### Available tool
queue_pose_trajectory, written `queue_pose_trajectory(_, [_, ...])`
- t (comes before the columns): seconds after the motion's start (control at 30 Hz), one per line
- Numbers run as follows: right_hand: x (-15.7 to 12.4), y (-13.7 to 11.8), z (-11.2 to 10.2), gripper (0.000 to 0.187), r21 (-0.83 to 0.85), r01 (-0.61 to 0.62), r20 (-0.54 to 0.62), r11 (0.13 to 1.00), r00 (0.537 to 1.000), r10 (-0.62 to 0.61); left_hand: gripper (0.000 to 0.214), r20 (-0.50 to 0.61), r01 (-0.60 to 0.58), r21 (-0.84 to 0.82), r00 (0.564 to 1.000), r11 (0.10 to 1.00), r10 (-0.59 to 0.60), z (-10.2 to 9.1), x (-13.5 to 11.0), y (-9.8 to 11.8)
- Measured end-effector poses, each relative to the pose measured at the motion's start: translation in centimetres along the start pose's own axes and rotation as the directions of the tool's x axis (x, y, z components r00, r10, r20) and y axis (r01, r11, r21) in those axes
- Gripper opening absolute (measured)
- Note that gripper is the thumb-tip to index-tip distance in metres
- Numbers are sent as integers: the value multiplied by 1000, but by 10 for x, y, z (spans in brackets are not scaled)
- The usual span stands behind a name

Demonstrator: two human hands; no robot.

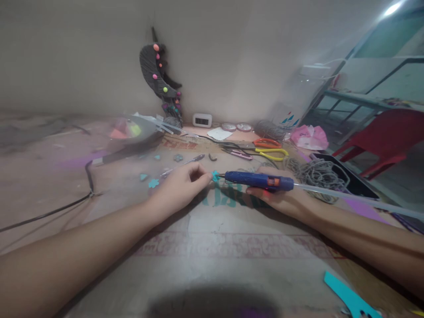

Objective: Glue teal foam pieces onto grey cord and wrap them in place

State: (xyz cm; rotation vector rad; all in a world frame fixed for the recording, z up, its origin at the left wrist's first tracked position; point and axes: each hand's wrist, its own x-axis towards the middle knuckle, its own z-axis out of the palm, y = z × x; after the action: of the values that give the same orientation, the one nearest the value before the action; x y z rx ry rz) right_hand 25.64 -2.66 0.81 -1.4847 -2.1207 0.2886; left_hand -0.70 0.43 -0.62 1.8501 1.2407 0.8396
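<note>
Between thumb and fingertips, my left hand (pixel 185 185) pinches a small turquoise flower (pixel 215 176). Wrapped round a blue hot glue gun (pixel 247 178) is my right hand (pixel 274 198); a long clear glue stick (pixel 357 199) runs out of the gun's back end. The gun's metal tip touches or nearly touches the flower. Left of my left hand lie another turquoise flower (pixel 153 183) and a small turquoise triangular piece (pixel 143 177). A greyish flower (pixel 178 157) rests a little farther back.
Orange-handled scissors (pixel 267 143) and yellow-handled scissors (pixel 271 153) lie behind the gun. Grey yarn (pixel 324 176) spills over a black tray (pixel 356 185) at right. A yarn-wrapped crescent (pixel 154 70) stands at the wall near a white digital clock (pixel 202 120). Turquoise sheet (pixel 347 293) lies front right.
</note>
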Motion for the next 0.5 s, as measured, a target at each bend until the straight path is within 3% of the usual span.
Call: queue_pose_trajectory(0.5, [0, -4, -2, 21, 21, 25, 23, 999, 999, -26, 26, 12, -24, 31, 1000, 999, 24, 0, 1, -2])
